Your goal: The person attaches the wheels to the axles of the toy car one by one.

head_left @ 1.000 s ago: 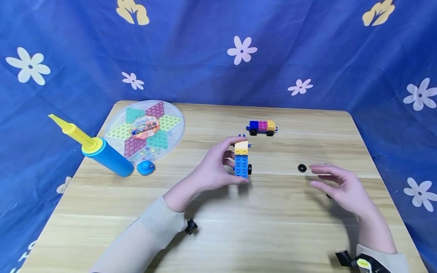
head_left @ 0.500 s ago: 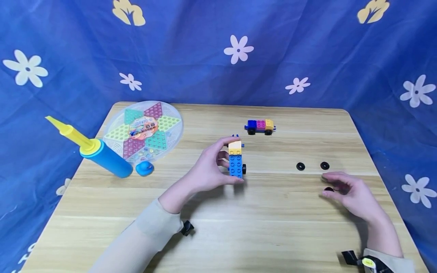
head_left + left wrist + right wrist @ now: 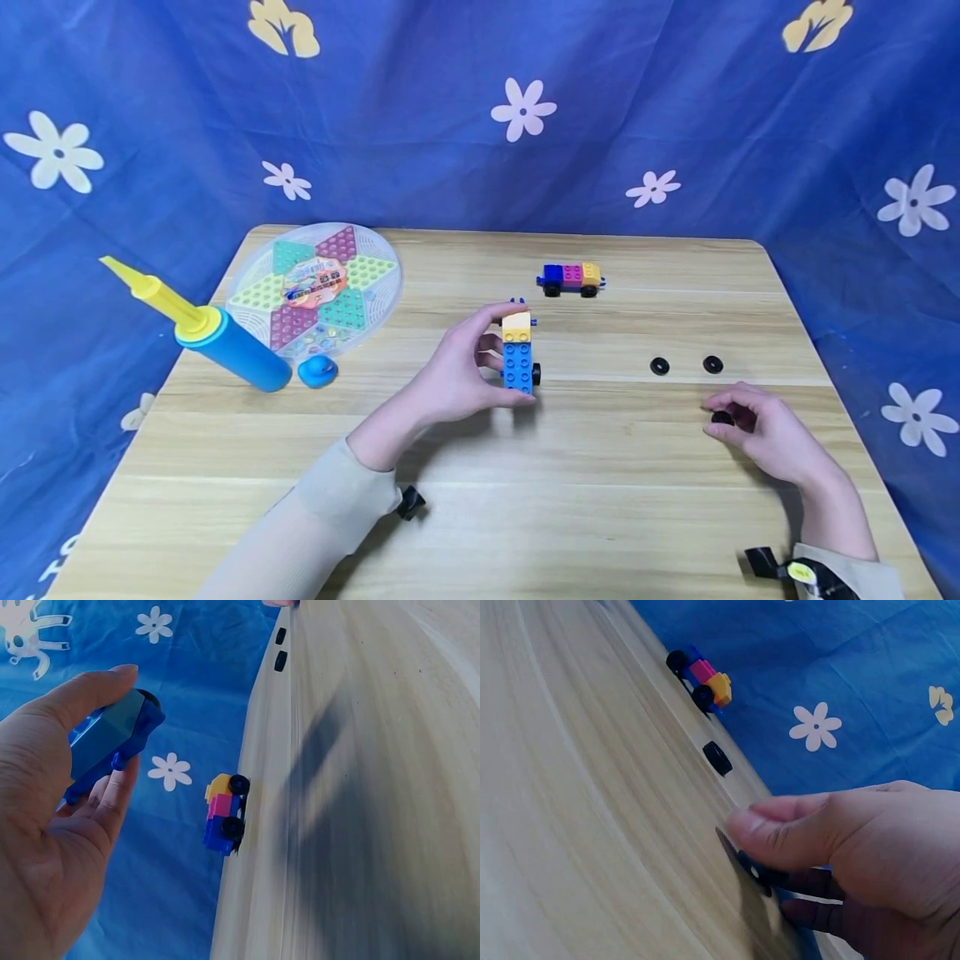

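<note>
My left hand [image 3: 465,375] holds the block car [image 3: 517,358] between thumb and fingers, thumb at the near end, a finger across the yellow far end. It looks lifted off the table [image 3: 585,508]. The studs face up and the right side is uncovered: a fitted wheel [image 3: 536,374] sits towards the near end, and a blue peg [image 3: 533,322] sticks out without one towards the far end. Holding by the ends seems right to me, since it leaves that side reachable; my fingers hide much of the left side.

Well apart from it, my right hand [image 3: 772,433] is low over the table, with only a narrow gap between thumb and fingertips, and the loose wheel [image 3: 722,418] lies in that gap. I cannot tell whether they pinch it. I take the step here to be picking it up. It is thin and would probably slide on the wood, so I should meet the rim from opposite sides, squeeze gently, then lift straight, leaving the hub uncovered.

At far left are the pump [image 3: 240,354], the board [image 3: 382,250] and a small blue toy [image 3: 318,371], all clear of both hands. The other car [image 3: 570,279] stands on its wheels beyond the block car. Further right lie a second wheel [image 3: 660,366] and a third wheel [image 3: 712,364]; the third, just beyond my right fingertips, is the likeliest to be knocked.
</note>
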### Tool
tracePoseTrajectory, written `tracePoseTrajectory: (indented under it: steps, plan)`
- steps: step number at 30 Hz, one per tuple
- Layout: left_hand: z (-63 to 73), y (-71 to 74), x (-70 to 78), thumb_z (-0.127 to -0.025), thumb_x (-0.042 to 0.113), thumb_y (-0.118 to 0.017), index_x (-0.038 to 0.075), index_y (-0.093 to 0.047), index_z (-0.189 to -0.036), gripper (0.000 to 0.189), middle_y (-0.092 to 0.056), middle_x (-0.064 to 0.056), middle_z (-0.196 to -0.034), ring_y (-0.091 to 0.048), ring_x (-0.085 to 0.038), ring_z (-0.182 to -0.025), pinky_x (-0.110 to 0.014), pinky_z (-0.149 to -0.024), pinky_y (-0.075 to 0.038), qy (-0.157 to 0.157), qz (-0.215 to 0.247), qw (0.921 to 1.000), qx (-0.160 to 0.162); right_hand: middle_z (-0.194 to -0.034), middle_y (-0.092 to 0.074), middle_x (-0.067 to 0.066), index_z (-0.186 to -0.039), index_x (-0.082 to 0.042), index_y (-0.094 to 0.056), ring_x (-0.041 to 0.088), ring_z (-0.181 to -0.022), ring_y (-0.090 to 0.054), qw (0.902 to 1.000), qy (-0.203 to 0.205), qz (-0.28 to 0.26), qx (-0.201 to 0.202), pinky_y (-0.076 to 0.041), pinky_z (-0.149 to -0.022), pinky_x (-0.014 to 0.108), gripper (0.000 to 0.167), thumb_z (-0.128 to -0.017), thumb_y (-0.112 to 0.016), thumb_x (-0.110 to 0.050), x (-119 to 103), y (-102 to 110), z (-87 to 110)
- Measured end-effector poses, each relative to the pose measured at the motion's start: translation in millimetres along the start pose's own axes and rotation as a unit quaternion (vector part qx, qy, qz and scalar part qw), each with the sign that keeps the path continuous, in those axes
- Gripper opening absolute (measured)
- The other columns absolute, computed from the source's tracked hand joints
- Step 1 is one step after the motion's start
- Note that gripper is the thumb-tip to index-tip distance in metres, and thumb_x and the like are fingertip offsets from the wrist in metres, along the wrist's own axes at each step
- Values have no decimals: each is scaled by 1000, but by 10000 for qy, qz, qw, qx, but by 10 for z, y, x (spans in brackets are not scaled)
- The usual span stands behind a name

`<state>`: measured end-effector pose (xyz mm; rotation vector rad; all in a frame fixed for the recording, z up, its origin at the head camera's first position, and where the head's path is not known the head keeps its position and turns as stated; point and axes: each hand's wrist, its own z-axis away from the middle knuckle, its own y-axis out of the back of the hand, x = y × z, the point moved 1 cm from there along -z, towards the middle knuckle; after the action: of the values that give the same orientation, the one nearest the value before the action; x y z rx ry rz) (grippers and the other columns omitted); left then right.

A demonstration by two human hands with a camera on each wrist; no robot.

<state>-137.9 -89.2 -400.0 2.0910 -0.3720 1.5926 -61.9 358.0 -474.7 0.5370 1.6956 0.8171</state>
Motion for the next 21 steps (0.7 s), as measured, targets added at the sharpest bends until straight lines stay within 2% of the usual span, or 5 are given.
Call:
tracePoseTrajectory:
  steps: [5,7,11,16,21]
  plan:
    - [1,-11,23,-62,-5,-101,23,-47,-156,112,-59,-3,-131,-73,-24,-94,-37,-81,-65,-67,-20,10000,-54,-102,-71,0,-110,-9,-76,11,-82,-62,9995,55,-55,302,-47,-70,17,23,-92,-80,4,-102,42,-44]
    - [3,-15,29,-63,-3,-102,22,-47,-156,111,-59,-3,-130,-72,-23,-94,-36,-81,-64,-76,-74,9999,-76,-100,-70,0,-112,-8,-76,12,-76,-61,9991,84,-93,394,-47,-65,18,21,-94,-78,4,-156,66,-69]
    - [6,-27,47,-64,0,-102,22,-46,-156,110,-59,-2,-129,-70,-22,-96,-35,-82,-64,-146,-212,9996,-136,-101,-69,0,-113,-5,-77,16,-70,-63,9980,252,-279,507,-49,-62,18,21,-95,-75,7,-259,97,-127]
    - [12,-44,73,-65,1,-102,23,-45,-157,111,-57,-1,-132,-69,-21,-96,-34,-82,-64,-248,-283,9991,-183,-105,-71,6,-111,-2,-79,10,-79,-66,9940,539,-573,760,-52,-63,14,31,-86,-79,16,-405,125,-186]
    - [21,-61,109,-64,-2,-102,24,-46,-156,111,-58,-1,-129,-69,-19,-94,-34,-82,-64,-331,-276,9989,-205,-109,-72,3,-121,-1,-76,7,-90,-72,9907,685,-861,798,-59,-73,16,46,-81,-79,22,-573,145,-265]
